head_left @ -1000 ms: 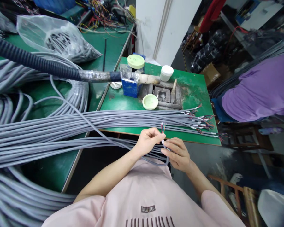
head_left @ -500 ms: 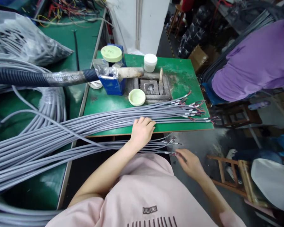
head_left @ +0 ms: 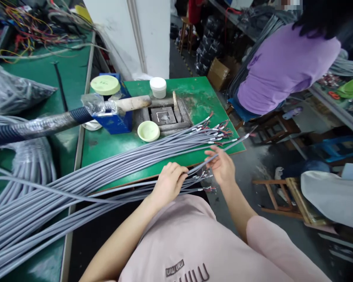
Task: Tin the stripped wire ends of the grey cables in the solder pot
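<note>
A grey cable (head_left: pixel 200 167) runs through both hands, its stripped end pointing up and right past the table edge. My left hand (head_left: pixel 171 181) is closed around it near the front edge of the table. Farther along, my right hand (head_left: pixel 222 165) holds the same cable between thumb and fingers. Just beyond lies a thick bundle of grey cables (head_left: pixel 141 150) with white tags and bare red and dark wire ends. A smaller group of grey cables (head_left: pixel 114 199) hangs below the table edge, nearer my body, partly hidden by my left hand and forearm.
On the green table (head_left: pixel 204 92) stand a soldering pot (head_left: pixel 164 116), a pale green dish (head_left: pixel 148 131), a white jar (head_left: pixel 158 87) and a blue box (head_left: pixel 117 121) with a fume hose (head_left: pixel 38 127). A person in purple (head_left: pixel 282 70) sits at right, near a wooden stool (head_left: pixel 300 196).
My left hand has left the bundle and closed on a single cable. My right hand has risen from the lower cable ends to that cable. The view has shifted right.
</note>
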Motion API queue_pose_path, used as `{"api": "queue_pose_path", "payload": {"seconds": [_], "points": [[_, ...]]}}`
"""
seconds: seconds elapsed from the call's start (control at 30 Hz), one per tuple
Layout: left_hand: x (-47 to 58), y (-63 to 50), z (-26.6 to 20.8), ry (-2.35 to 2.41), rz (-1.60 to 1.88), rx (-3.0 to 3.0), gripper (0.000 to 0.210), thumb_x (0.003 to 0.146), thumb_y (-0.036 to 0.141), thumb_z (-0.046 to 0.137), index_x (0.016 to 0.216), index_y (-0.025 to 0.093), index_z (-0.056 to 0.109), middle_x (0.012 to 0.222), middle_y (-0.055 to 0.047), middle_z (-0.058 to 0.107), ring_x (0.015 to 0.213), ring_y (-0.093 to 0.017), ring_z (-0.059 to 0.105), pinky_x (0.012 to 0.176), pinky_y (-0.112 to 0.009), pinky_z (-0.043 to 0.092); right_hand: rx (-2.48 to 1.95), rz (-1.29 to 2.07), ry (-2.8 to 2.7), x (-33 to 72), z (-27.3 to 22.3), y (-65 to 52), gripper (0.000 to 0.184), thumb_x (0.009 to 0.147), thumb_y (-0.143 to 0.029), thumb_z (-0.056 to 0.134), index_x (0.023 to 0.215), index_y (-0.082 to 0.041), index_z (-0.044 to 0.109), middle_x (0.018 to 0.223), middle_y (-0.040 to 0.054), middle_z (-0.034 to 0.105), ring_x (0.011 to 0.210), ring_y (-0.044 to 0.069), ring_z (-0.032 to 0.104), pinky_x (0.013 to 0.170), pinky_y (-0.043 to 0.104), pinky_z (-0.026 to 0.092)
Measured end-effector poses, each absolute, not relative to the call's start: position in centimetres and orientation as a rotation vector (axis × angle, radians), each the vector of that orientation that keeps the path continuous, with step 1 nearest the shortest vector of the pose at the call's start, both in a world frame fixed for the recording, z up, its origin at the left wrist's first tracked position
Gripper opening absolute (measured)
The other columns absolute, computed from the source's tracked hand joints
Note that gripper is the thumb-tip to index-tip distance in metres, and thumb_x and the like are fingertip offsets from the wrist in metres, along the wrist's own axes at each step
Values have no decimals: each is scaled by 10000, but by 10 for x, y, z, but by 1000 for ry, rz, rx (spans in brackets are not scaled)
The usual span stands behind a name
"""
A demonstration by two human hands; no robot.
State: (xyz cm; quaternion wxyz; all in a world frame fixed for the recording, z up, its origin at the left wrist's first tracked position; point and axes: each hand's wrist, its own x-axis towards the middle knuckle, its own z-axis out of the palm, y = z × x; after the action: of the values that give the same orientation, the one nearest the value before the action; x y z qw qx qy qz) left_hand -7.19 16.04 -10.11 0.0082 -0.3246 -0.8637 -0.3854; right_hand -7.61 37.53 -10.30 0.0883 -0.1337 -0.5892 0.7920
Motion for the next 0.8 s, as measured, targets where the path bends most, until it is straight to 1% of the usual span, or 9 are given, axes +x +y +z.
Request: {"api": "queue_pose_path", "payload": {"seconds": [0.07,0.13,0.23,0.33,0.47,0.57,0.63,0.67,0.8], "points": [[-65,158,-102,-2691,-1407,-1017,170,951,237,473,976,173,628,881,-63,625,833,-185,523,780,-333,413,-314,2042,-1781,-76,-91,384,383,907,-492,508,1129,-194,600,709,17,667,571,132,604,517,234,475],[-64,156,-102,-2644,-1658,-835,162,928,273,524,947,176,652,817,-46,618,800,-172,536,769,-320,424,-75,1847,-2088,-69,-82,382,361,950,-435,459,1182,-190,587,607,-18,611,543,128,575,540,238,468],[-70,153,-96,-2367,-2171,-402,238,863,371,620,978,171,679,808,-36,619,759,-147,562,739,-288,456,513,1661,-2675,-55,-79,363,322,970,-340,433,1194,-176,595,605,-27,605,556,118,572,577,231,466],[-76,148,-84,-2038,-2545,-152,334,772,456,703,930,161,700,839,-41,655,720,-128,568,690,-255,474,816,1568,-2833,-45,-86,340,323,978,-292,395,1200,-161,590,609,-27,601,541,108,565,576,222,457],[-76,146,-74,-1916,-2604,-21,311,742,453,732,774,146,695,704,-12,632,598,-87,517,616,-223,460,858,1645,-2850,-44,-93,326,307,973,-270,386,1166,-155,595,599,-29,598,537,111,575,577,220,464],[-73,150,-72,-1910,-2662,24,344,718,456,748,666,132,646,644,-7,613,567,-86,525,591,-222,461,827,1665,-2849,-49,-90,324,250,960,-257,400,976,-179,638,590,-30,601,527,106,573,567,210,460],[-73,154,-72,-1878,-2762,25,361,695,465,764,667,127,641,623,-7,612,564,-96,545,592,-231,473,786,1663,-2815,-51,-86,324,276,964,-263,390,841,-190,626,574,-30,594,505,101,554,555,208,453],[-73,155,-72,-1843,-2805,28,361,682,465,775,685,126,650,627,-9,618,570,-99,553,598,-234,478,774,1671,-2794,-52,-84,323,290,971,-271,381,825,-192,620,566,-33,588,493,99,545,548,208,450],[-79,153,-76,-1599,-2873,115,354,630,433,823,764,134,689,731,-26,672,659,-105,589,658,-226,491,737,1742,-2751,-52,-84,324,275,990,-316,377,993,-189,621,546,-50,574,466,97,525,508,205,421]]}}
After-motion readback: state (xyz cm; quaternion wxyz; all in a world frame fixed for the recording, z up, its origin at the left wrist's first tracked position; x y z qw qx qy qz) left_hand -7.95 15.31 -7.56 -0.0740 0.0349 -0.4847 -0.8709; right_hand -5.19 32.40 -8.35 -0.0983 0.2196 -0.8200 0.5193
